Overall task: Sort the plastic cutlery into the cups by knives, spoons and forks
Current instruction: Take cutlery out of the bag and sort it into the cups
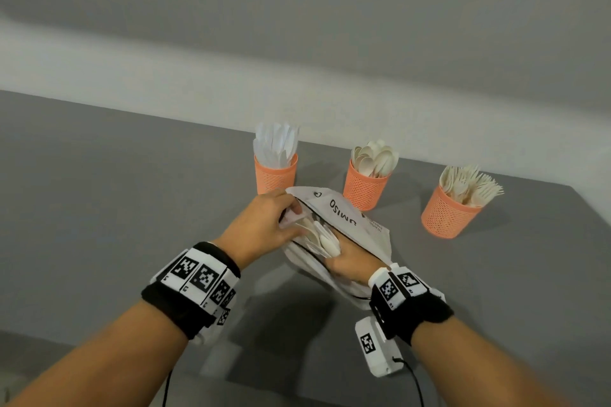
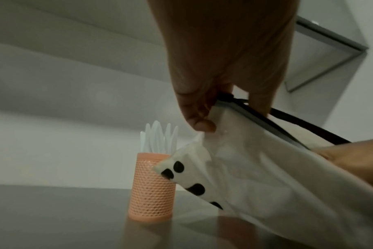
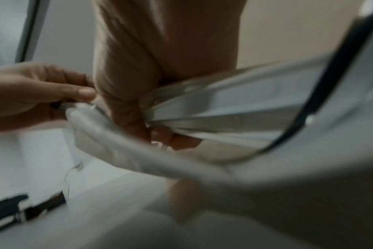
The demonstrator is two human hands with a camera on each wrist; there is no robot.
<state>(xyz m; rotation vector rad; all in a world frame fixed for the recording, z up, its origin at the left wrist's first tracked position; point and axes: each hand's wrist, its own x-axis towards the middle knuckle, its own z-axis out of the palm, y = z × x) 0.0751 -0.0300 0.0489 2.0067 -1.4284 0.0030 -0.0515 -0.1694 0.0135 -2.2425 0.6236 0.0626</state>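
left hand [image 1: 264, 221] pinching pouch [image 1: 350, 218] rim, keeping mouth wide | right hand [image 1: 350, 261] inside, grip clamped on cutlery [image 1: 325, 239] | cups [image 1: 365, 188] far, filled

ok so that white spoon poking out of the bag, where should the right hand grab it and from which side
Judging by its pose, take the spoon by its bowl, the only part clear of the bag, pinching across its flat faces. The right hand should come from the near side, since the left hand holds the bag's far lip open and blocks that way. The handle stays buried among other cutlery.
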